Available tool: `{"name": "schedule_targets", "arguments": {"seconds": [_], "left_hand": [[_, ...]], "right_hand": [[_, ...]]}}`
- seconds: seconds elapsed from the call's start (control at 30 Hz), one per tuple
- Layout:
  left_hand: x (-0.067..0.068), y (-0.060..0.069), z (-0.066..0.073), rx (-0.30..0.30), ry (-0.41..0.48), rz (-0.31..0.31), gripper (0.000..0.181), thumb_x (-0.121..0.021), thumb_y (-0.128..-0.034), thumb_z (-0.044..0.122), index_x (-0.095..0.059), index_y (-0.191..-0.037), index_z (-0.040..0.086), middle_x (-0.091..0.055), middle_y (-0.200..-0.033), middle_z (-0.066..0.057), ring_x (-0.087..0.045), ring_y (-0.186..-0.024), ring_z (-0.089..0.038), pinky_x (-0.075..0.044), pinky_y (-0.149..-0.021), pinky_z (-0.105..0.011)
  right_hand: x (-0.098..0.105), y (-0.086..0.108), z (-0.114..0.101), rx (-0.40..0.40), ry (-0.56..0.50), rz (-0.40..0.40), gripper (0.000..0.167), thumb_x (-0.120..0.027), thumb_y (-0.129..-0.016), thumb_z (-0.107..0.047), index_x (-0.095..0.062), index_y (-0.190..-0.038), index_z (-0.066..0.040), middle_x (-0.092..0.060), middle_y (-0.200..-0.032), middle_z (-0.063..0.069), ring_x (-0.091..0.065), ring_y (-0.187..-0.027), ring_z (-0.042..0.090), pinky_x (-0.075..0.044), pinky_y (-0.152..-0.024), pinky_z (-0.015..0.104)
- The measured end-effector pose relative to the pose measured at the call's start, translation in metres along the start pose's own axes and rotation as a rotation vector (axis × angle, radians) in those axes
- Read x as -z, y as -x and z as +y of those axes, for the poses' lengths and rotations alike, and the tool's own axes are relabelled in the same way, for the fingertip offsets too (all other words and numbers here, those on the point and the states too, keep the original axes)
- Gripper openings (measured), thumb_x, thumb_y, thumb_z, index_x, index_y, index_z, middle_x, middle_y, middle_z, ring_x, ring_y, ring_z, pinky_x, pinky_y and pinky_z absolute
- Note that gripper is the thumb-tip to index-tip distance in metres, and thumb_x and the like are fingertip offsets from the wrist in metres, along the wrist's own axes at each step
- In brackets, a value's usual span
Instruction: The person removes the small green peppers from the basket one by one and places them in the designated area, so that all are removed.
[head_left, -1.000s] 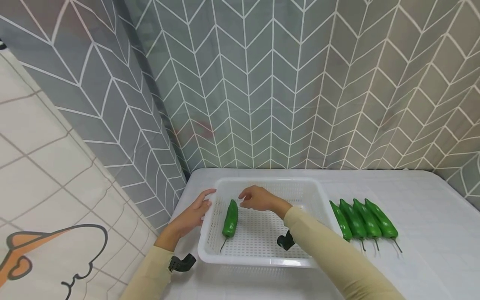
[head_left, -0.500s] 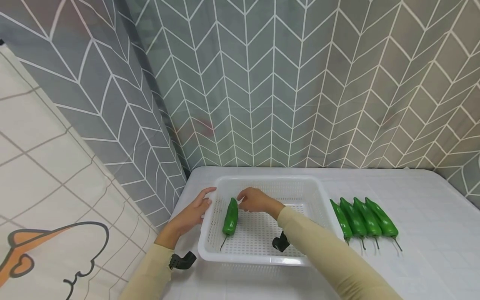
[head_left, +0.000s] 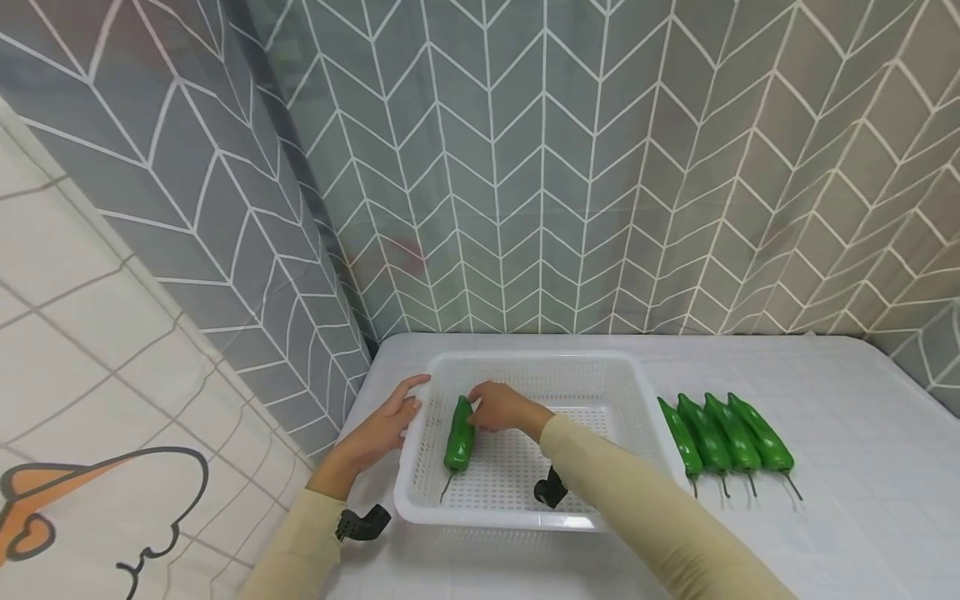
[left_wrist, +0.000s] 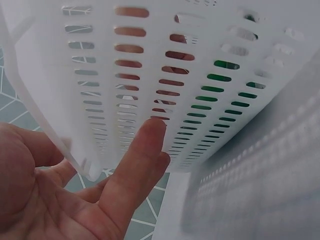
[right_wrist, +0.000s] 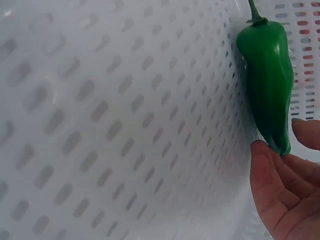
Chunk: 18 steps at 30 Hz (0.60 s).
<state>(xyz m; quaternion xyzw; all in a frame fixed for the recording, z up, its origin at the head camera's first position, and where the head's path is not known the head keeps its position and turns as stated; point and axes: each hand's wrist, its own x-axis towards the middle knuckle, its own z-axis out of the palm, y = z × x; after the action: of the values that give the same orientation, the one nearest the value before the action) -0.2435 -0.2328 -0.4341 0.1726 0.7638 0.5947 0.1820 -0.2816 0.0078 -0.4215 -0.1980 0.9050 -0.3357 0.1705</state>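
A glossy green chili pepper (head_left: 459, 437) lies lengthwise near the left wall of the white perforated basket (head_left: 517, 522), its stem toward the near side. My right hand (head_left: 504, 408) is inside the basket, with fingers and thumb on either side of the pepper's narrow tip. In the right wrist view, fingertips touch that tip (right_wrist: 282, 142), and the thumb lies close along its other side. At the left rim my left hand (head_left: 382, 435) holds the basket. In the left wrist view, some fingers (left_wrist: 142, 157) press the outer wall below the rim.
Several more green peppers (head_left: 738, 442) lie side by side on the white tablecloth (head_left: 862, 500), right of the basket. A grey patterned curtain (head_left: 525, 167) hangs behind the table. Each wrist carries a small black camera (head_left: 363, 523).
My right hand has moved left and slightly down, bringing its fingers to the pepper's tip. My left hand stays on the basket's rim. The loose peppers on the table keep their places.
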Motion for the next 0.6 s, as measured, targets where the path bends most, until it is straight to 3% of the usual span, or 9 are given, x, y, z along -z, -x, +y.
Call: {"name": "schedule_targets", "arguments": {"seconds": [0.1,0.3,0.6], "left_hand": [[0.001,0.000,-0.001,-0.002,0.005,-0.005,0.051,-0.031,-0.1136,0.031,-0.013,-0.160,0.025,-0.039,-0.151,-0.024,-0.057,-0.123,-0.034,-0.057,-0.086,-0.049],[0.002,0.000,-0.001,-0.017,0.001,-0.011,0.052,-0.032,-0.1135,0.032,-0.012,-0.160,0.025,-0.039,-0.151,-0.025,-0.057,-0.122,-0.034,-0.057,-0.086,-0.048],[0.000,0.002,0.000,-0.011,-0.012,0.000,0.051,-0.032,-0.1136,0.031,-0.013,-0.160,0.025,-0.040,-0.151,-0.024,-0.059,-0.121,-0.034,-0.057,-0.085,-0.048]], "right_hand": [[-0.004,-0.003,-0.002,0.001,0.014,-0.005,0.039,-0.072,-0.093,-0.010,-0.062,-0.128,0.005,-0.069,-0.094,0.009,-0.067,-0.077,0.016,-0.058,-0.067,0.029],[-0.009,-0.006,-0.005,-0.006,0.036,0.011,0.039,-0.072,-0.095,-0.012,-0.062,-0.129,0.004,-0.066,-0.110,0.013,-0.065,-0.078,0.014,-0.056,-0.068,0.028],[-0.014,-0.009,-0.005,-0.037,0.007,0.015,0.038,-0.070,-0.096,-0.010,-0.061,-0.130,0.004,-0.066,-0.105,0.013,-0.066,-0.075,0.014,-0.057,-0.065,0.027]]}}
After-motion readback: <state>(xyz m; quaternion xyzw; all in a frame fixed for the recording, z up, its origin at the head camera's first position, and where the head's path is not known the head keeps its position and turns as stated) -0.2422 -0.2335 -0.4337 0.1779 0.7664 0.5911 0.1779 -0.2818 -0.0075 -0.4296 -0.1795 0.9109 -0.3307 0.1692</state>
